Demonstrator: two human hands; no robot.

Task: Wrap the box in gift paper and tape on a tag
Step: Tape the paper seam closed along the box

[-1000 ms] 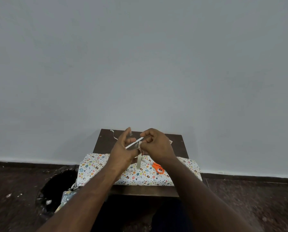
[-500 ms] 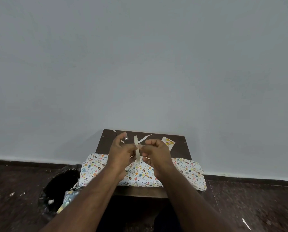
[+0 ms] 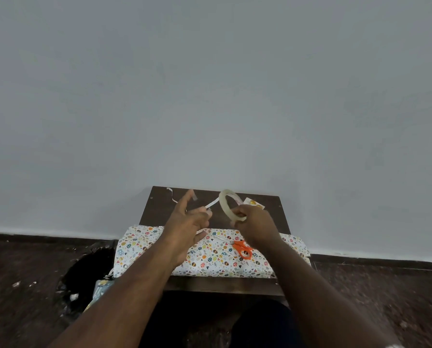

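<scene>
The right hand [image 3: 253, 223] grips the tape roll [image 3: 231, 204]; the left hand [image 3: 188, 223] pinches its free end. Better to pull a short, taut length above the wrapped box [image 3: 209, 257].

surface: dark wooden table [image 3: 157, 209] | near: wrapped box [image 3: 209, 259] | far right: tag [image 3: 253, 203] | far left: paper strip [image 3: 171, 195]

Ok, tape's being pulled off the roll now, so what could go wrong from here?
1. The strip stretched from the tape roll in the right hand to the left hand hangs in the air; it may twist and stick to itself.
2. Both hands are occupied while the scissors lie on the wrapped box, so cutting means letting go of something.
3. The tag sits loose near the table's far edge and could get knocked.
</scene>
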